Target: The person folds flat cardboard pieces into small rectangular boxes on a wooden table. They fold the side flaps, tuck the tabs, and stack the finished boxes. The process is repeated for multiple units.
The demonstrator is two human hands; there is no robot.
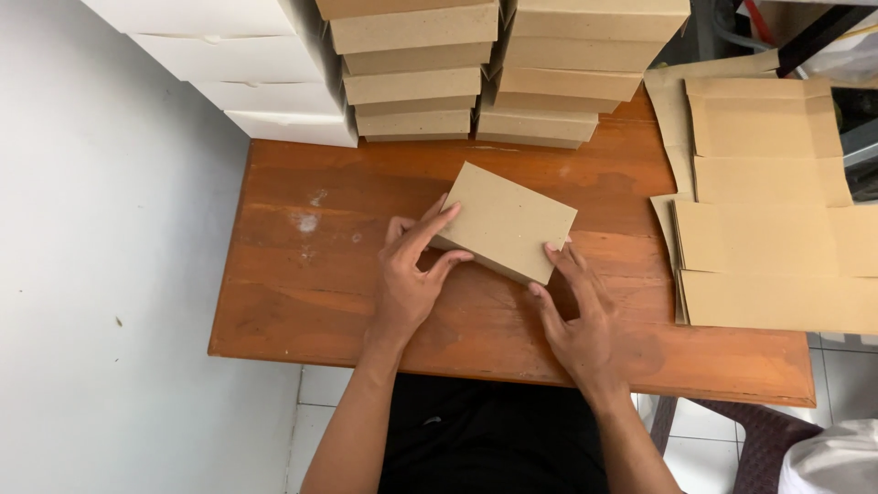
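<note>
Both hands, left hand (407, 274) and right hand (576, 316), hold the slanted brown box (506, 220) between them, mid-table (274, 302).

A packing workshop: stacked cardboard boxes (494, 73) and flat blanks (768, 210) crowd a wooden table (320, 293).

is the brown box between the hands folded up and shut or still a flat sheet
Folded up and shut: the brown cardboard box shows a closed top and side wall, held by the left hand and right hand.
</note>
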